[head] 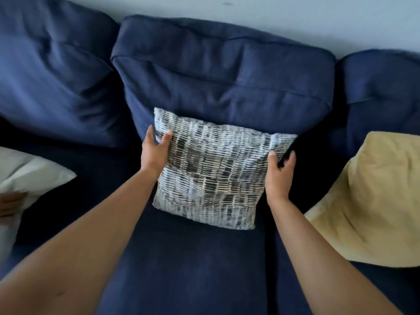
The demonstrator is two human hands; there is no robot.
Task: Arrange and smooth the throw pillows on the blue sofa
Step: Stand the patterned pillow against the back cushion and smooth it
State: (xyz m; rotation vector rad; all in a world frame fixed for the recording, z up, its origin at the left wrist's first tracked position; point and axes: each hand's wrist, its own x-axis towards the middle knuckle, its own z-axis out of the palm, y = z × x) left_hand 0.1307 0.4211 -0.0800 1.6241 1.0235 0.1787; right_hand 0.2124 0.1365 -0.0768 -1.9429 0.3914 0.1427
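Reaching across the seat of the blue sofa (181, 269), the left hand (155, 153) and right hand (278, 173) each grip a side edge of the patterned pillow (211, 169), thumbs on its front, as it stands mid-seat leaning against the middle back cushion (222, 83).

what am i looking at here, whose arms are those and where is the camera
There is no machine here: these are a person's two bare arms, seen from one wide-angle camera worn on their head, looking forward and down. That is why the arms reach in from the bottom. The left hand and right hand hold a grey-and-white patterned pillow by its two side edges, thumbs on the front. It stands on the seat of the blue sofa, leaning against the middle back cushion. A yellow pillow lies on the seat to the right, and a white pillow at the left edge.
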